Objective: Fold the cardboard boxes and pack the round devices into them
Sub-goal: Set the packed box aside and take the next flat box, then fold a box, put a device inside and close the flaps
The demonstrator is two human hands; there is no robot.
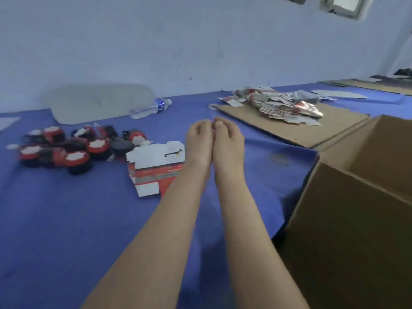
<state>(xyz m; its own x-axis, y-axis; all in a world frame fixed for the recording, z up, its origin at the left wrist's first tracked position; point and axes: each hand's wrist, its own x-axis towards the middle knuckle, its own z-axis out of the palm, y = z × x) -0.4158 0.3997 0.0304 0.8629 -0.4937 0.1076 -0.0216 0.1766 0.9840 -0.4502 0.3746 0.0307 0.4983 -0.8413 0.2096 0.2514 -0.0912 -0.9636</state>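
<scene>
My left hand (199,144) and my right hand (227,142) are pressed side by side above the blue cloth, fingers curled away from me. Nothing shows inside either hand. A flat, unfolded red and white cardboard box (156,166) lies on the cloth just left of my left wrist. Further left sits a pile of several round red and black devices (66,150) with white tops. A stack of flat red and white boxes (287,108) rests at the back right, beyond my hands.
The flat boxes lie on a brown cardboard sheet (289,132). A large open brown carton (356,208) stands at the right, close to my right forearm. A water bottle (151,108) and a pale plastic sheet (100,103) lie by the wall.
</scene>
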